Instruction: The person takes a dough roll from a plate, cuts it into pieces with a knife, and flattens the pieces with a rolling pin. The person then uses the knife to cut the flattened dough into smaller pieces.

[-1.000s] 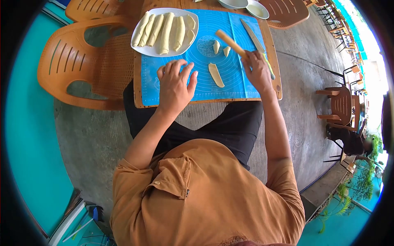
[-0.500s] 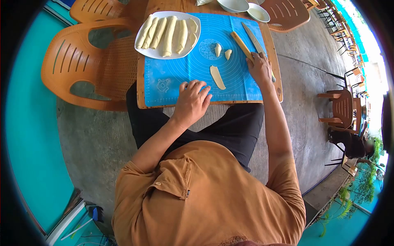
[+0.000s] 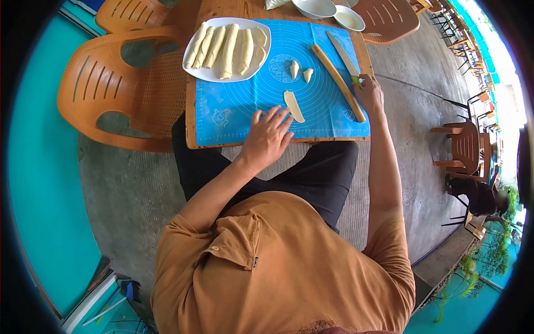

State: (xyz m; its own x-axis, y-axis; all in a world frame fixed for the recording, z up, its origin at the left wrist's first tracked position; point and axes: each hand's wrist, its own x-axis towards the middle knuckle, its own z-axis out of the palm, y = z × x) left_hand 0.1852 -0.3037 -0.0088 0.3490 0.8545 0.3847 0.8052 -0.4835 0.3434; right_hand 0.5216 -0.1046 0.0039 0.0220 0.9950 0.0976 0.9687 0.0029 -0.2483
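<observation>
My right hand (image 3: 369, 94) is closed round the green handle of a knife (image 3: 345, 55), whose blade points away from me over the mat's right edge. A wooden rolling pin (image 3: 338, 83) lies beside it on the blue mat (image 3: 233, 103). My left hand (image 3: 267, 133) is spread, palm down, at the mat's near edge. Its fingertips are next to a flat strip of dough (image 3: 293, 106); whether they touch it I cannot tell. Beyond the strip lie two small dough pieces (image 3: 294, 69) (image 3: 308, 74). Several rolled dough lengths (image 3: 228, 51) rest on a white plate (image 3: 196, 71).
Two white bowls (image 3: 315, 8) (image 3: 350, 18) and part of a plastic bag (image 3: 276, 3) are at the table's far side. Orange chairs (image 3: 92, 89) stand at the left, a brown chair (image 3: 389, 19) at the far right. A person (image 3: 477, 195) sits at the distant right.
My right hand has moved right, off the rolling pin and onto the knife handle. My left hand has shifted slightly right and forward, closer to the dough strip.
</observation>
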